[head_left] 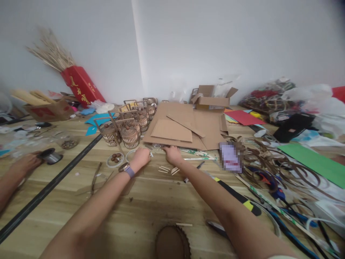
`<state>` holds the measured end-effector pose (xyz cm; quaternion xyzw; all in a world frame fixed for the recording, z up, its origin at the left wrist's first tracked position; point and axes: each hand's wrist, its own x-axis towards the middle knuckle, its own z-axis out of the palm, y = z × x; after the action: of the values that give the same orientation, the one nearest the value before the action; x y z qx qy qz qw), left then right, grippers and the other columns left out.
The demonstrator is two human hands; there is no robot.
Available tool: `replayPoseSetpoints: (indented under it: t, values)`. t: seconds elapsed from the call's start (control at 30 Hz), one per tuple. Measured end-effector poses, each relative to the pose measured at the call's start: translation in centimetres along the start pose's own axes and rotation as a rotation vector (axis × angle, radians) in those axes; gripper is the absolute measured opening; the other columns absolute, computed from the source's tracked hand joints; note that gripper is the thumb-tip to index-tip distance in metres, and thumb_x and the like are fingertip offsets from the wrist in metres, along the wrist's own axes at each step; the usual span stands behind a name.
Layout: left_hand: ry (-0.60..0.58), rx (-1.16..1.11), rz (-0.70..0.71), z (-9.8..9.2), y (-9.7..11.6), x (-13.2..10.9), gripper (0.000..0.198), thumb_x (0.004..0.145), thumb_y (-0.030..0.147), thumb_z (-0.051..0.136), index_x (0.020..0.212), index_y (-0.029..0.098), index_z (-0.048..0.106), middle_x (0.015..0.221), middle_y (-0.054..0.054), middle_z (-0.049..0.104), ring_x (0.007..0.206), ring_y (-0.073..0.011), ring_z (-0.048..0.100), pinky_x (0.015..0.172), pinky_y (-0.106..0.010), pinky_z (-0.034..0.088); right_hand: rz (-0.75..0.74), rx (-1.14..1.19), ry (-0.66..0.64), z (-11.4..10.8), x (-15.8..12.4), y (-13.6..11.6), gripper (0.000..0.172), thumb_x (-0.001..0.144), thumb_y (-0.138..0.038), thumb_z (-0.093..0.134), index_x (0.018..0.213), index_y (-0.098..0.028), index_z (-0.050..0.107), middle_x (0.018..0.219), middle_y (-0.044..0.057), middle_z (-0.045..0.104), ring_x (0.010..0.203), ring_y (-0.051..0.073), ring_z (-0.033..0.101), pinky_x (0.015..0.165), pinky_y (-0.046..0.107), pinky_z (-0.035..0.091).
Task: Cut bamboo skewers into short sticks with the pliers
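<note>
Both arms reach forward over a wooden table (151, 201). My left hand (140, 157), with a watch on its wrist, is curled shut at the near edge of a stack of brown cardboard sheets (183, 126). My right hand (172, 154) is close beside it, fingers bent down onto something small that I cannot make out, at the same cardboard edge. Short wooden sticks (167, 169) lie just below the hands. A clear ring holding brown beads (116, 158) lies left of the left hand.
Several small woven cardboard baskets (129, 135) stand at left of the cardboard. Another person's hand (25, 163) rests at far left near a metal spool (51, 155). Brown paper strips (269, 158), coloured paper (315, 162), cutters and an open box (211, 98) crowd the right.
</note>
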<state>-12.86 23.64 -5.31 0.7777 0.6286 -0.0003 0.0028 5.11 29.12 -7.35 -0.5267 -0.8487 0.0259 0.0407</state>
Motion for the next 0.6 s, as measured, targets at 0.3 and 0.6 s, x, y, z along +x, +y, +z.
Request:
replayPoseSetpoints:
  t: [0.3, 0.6]
  values:
    - [0.074, -0.032, 0.139, 2.0, 4.9, -0.3, 0.032, 0.094, 0.034, 0.059, 0.123, 0.018, 0.058, 0.125, -0.010, 0.060, 0.104, -0.0229, 0.063, 0.088, -0.044, 0.055, 0.023, -0.011, 0.015, 0.5, -1.0, 1.5, 0.033, 0.095, -0.034, 0.060, 0.123, -0.017, 0.059, 0.125, 0.010, 0.061, 0.104, 0.023, 0.063, 0.087, 0.043, 0.055]
    - [0.092, 0.012, 0.123, 1.9, 3.4, 4.4, 0.034, 0.094, 0.034, 0.059, 0.124, 0.018, 0.058, 0.125, -0.010, 0.060, 0.104, -0.0232, 0.063, 0.087, -0.044, 0.055, -0.109, 0.020, 0.002, 0.2, -2.6, 2.4, 0.030, 0.096, -0.033, 0.058, 0.122, -0.019, 0.059, 0.126, 0.009, 0.060, 0.105, 0.022, 0.063, 0.088, 0.044, 0.054]
